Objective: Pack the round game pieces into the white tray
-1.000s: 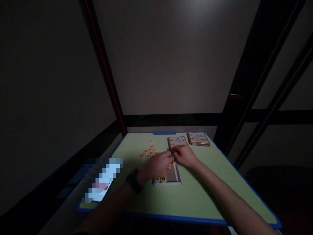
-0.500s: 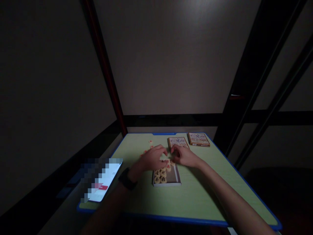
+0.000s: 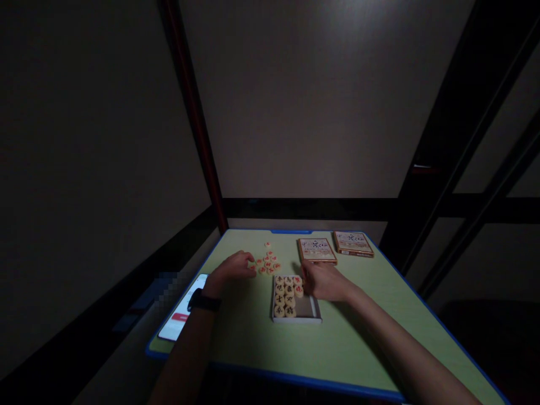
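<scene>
Left hand (image 3: 233, 266) at loose red-marked xiangqi pieces (image 3: 268, 264), fingers apart, right hand (image 3: 324, 281) beside part-filled tray (image 3: 304, 306), grip unclear

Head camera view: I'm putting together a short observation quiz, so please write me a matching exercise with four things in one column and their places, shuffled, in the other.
Things
1. Left hand
2. Right hand
3. Phone with a lit screen
4. Rightmost patterned box

Places
A. Near the far right corner of the table
B. At the left side of the loose red-marked pieces
C. At the far right corner of the open box
D. Along the table's left edge

Pairs: 1-B, 2-C, 3-D, 4-A
</scene>
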